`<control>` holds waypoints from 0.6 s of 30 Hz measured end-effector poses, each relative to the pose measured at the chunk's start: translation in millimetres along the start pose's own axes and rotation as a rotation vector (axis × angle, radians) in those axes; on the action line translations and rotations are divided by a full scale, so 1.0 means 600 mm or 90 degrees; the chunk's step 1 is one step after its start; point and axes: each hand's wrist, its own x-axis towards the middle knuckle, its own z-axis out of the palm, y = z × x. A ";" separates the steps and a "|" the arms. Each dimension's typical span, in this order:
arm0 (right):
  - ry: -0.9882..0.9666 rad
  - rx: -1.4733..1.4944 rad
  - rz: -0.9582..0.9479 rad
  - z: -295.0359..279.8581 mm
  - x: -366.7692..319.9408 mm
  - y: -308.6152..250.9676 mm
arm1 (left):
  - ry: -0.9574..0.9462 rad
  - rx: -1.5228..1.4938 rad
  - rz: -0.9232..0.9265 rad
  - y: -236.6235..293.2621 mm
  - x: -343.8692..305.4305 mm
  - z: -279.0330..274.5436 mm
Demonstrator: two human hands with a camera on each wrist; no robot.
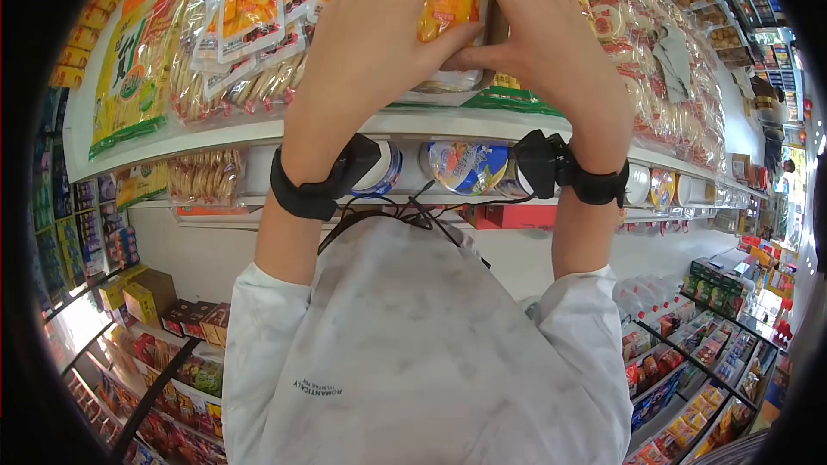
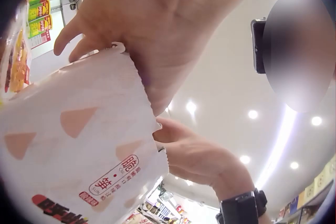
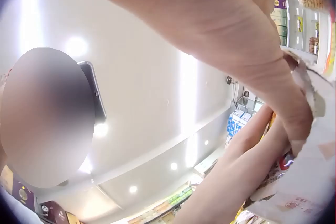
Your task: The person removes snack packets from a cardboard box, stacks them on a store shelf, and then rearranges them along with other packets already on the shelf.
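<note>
Both hands are raised to the top shelf (image 1: 215, 135) and hold one snack packet (image 1: 448, 2) between them. My left hand (image 1: 370, 43) grips its left side with fingers spread over the front and the thumb underneath. My right hand (image 1: 538, 43) grips the right side. In the left wrist view the packet (image 2: 79, 150) is white with peach triangles and red print, with the left palm (image 2: 168, 29) above it and the right hand (image 2: 194, 153) pinching its edge. The right wrist view shows the right palm (image 3: 226, 19) and the packet's crimped edge (image 3: 310, 192).
Clear bags of crackers (image 1: 233, 26) crowd the top shelf on both sides. Round tubs (image 1: 465, 164) lie on the shelf below, behind my wrists. Low racks of packaged goods (image 1: 689, 353) run along the right, and boxes (image 1: 146, 293) sit at lower left.
</note>
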 end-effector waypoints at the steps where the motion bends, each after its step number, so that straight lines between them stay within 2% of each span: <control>1: -0.011 -0.006 -0.007 -0.002 0.006 0.004 | -0.009 -0.014 -0.005 -0.001 0.002 -0.002; 6: -0.023 -0.004 -0.075 0.000 0.039 0.029 | 0.018 0.021 -0.006 -0.027 0.001 0.033; 9: -0.096 0.012 -0.041 -0.006 0.056 0.029 | 0.060 0.050 0.024 -0.031 0.000 0.038; 10: -0.043 0.033 -0.071 -0.001 0.058 0.032 | 0.060 0.049 0.015 -0.024 0.002 0.037; 12: -0.147 0.046 -0.021 -0.016 0.063 0.021 | 0.028 0.032 0.002 -0.019 0.003 0.030; 13: -0.199 0.045 0.001 -0.028 0.067 0.017 | 0.050 0.033 0.019 -0.023 0.001 0.037; 16: -0.146 0.085 -0.034 -0.014 0.059 0.028 | 0.109 0.053 0.088 -0.032 -0.002 0.039; 18: -0.140 0.096 -0.044 -0.018 0.057 0.019 | 0.166 -0.114 0.042 -0.029 -0.008 0.044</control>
